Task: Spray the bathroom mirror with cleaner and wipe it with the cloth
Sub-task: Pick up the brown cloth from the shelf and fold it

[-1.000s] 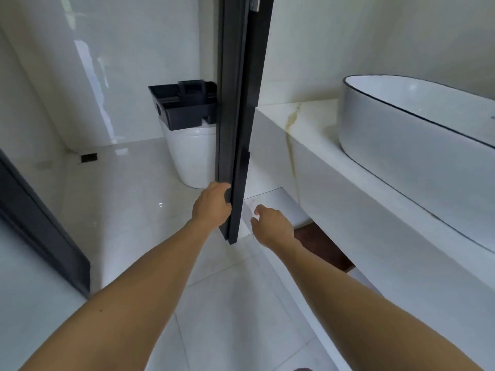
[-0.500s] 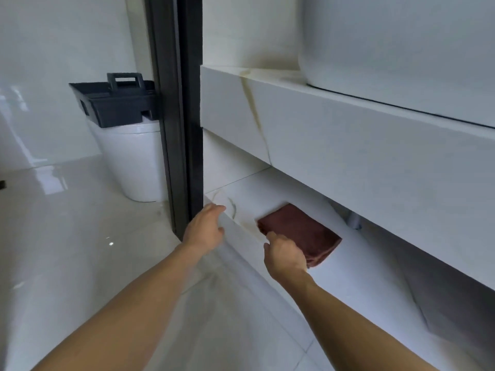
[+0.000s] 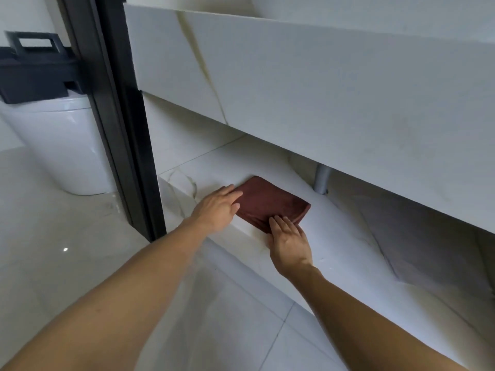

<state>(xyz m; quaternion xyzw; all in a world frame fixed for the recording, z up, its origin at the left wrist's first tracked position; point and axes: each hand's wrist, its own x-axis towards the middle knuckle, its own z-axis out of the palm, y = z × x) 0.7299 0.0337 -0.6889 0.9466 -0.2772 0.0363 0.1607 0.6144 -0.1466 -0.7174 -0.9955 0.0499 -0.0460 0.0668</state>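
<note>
Both hands reach the folded cloth (image 3: 270,203) on the low shelf (image 3: 348,236): left hand (image 3: 218,208) and right hand (image 3: 289,236) have straight fingers touching it; better to pinch all layers together

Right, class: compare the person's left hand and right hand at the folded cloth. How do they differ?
The left hand reaches the cloth at its left corner; the right hand meets its near edge. The left hand's fingers point rightwards across the shelf, the right hand's point away from the person. Both have fairly straight fingers touching the cloth, and neither has lifted it.
</note>
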